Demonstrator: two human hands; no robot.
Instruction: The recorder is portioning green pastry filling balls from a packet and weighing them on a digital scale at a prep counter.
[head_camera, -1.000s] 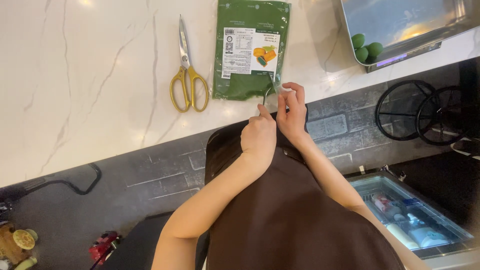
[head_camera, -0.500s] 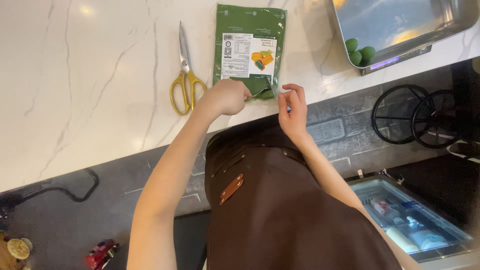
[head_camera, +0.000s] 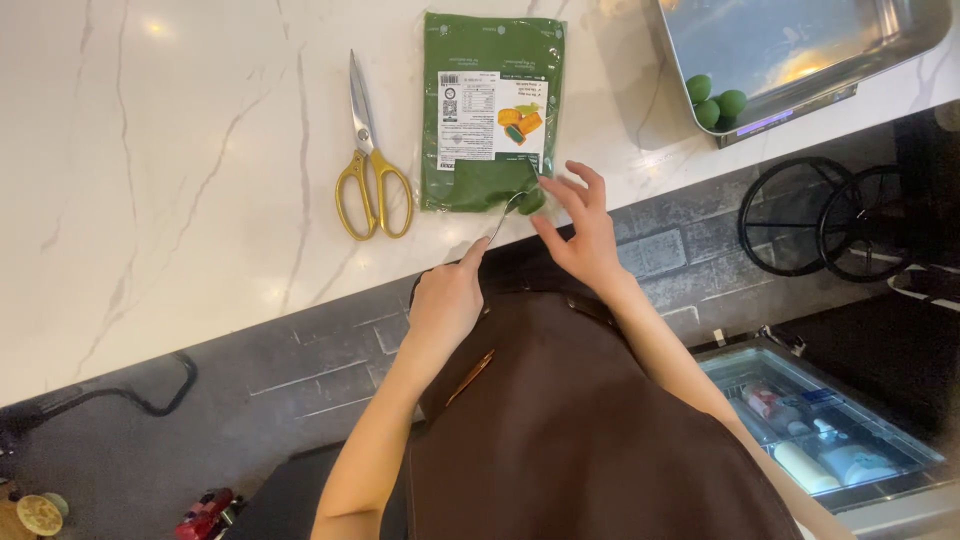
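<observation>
A flat green packet (head_camera: 490, 110) lies on the white marbled counter (head_camera: 180, 170) close to its near edge, long axis running from that edge toward the far side, its white label panel facing up. The near right corner of the packet is where both hands meet. The left hand (head_camera: 447, 300) is closed around a slim metal utensil (head_camera: 505, 212), probably a spoon or small tool, though its tip is too small to make out; the handle slants up from the fist toward the packet's corner. The right hand (head_camera: 583, 232) is spread, fingers loosely open, fingertips (head_camera: 545, 182) touching or nearly touching that same corner, holding nothing that can be seen. Just left of the packet lie scissors (head_camera: 368, 160) with yellow handles, blades pointing to the far side, parallel to the packet. At the counter's far right corner a metal tray (head_camera: 900, 40) sits cut off by the frame, with small green round fruits (head_camera: 715, 100) at its near edge. A brown apron (head_camera: 580, 430) hides the person's body and the counter's front below the hands.
</observation>
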